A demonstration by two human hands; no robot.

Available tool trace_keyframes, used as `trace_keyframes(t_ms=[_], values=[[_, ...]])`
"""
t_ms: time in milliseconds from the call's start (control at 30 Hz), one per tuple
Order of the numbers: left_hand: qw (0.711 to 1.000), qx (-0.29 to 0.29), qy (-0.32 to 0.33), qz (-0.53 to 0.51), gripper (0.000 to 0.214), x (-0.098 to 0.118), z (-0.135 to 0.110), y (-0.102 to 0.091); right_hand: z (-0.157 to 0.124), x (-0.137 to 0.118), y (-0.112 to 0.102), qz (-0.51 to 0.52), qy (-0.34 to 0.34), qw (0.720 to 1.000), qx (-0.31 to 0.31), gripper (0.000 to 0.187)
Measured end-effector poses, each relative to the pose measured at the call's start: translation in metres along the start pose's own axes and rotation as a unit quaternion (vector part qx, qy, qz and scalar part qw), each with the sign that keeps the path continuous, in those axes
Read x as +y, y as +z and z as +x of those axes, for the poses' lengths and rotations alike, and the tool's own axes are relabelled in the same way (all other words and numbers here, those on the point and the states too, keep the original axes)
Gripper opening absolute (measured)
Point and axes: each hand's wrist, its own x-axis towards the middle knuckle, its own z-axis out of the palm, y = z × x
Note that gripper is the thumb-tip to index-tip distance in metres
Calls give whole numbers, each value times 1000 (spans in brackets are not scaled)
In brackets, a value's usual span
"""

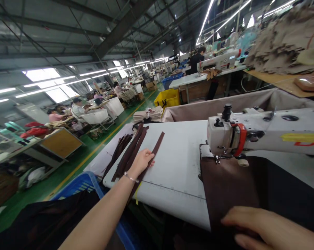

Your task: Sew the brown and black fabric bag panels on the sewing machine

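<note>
My left hand (141, 161) reaches out to the left side of the white sewing table (178, 163) and closes its fingers on a long dark brown strip (157, 146) lying beside a pile of similar brown strips (128, 149). My right hand (266, 229) rests flat, fingers stretched, on a large dark brown leather panel (230, 187) at the table's near edge. The panel runs up under the head of a white sewing machine (250, 133).
A blue crate (76, 184) sits below the table at left, dark fabric over it. A grey cloth bin (240, 100) stands behind the table, a yellow crate (167, 98) beyond. Other people work at benches across the green floor aisle.
</note>
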Motion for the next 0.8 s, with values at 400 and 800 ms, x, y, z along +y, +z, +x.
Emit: trace_keyframes(t_ms=[400, 800], values=[[945, -31, 320, -65, 25, 15, -147, 100, 75, -48, 19, 392, 187, 901, 1, 56], [711, 31, 653, 257, 36, 53, -61, 115, 66, -1, -29, -59, 42, 995, 66, 24]])
